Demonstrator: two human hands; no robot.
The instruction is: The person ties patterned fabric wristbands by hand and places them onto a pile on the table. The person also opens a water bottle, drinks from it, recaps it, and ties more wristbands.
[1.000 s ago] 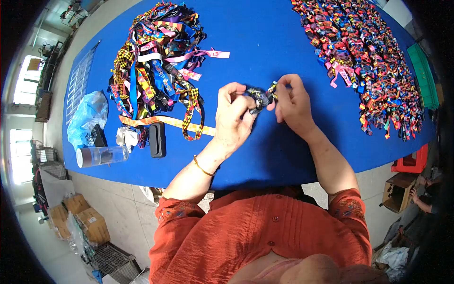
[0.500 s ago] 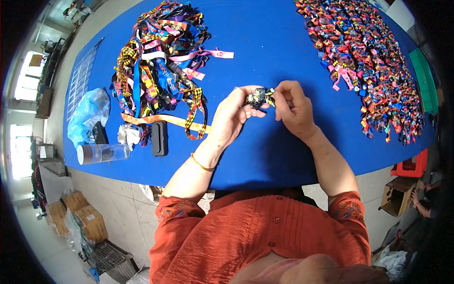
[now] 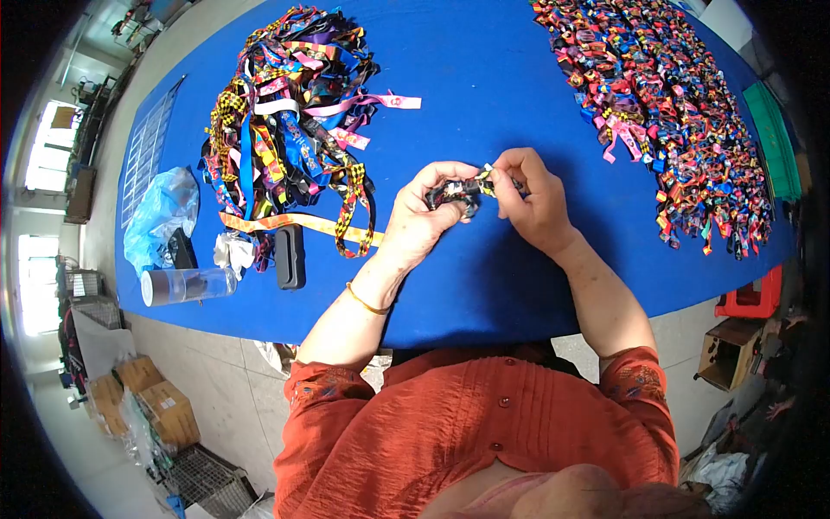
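A black patterned ribbon bundle (image 3: 454,199) with light and yellow marks is folded up between both hands above the blue table (image 3: 467,285). My left hand (image 3: 422,216) is wrapped round its left side, thumb pressed on it. With thumb and fingers, my right hand (image 3: 527,195) pinches the yellow-and-black end of the bundle. A heap of loose printed ribbons (image 3: 290,130) lies to the left, and an orange ribbon (image 3: 303,220) stretches from it toward my left wrist. Many small folded ribbon bundles (image 3: 674,121) cover the right of the table.
Left on the table are a blue plastic bag (image 3: 164,216), a clear bottle (image 3: 190,285), crumpled tissue (image 3: 233,252) and a black case (image 3: 290,257). A green tray (image 3: 772,143) is at the right edge. Cardboard boxes (image 3: 160,402) and a red stool (image 3: 750,296) stand on the floor.
The fingers of my left hand have closed further round the bundle, which has turned and bunched up. My right hand still pinches its end, slightly shifted.
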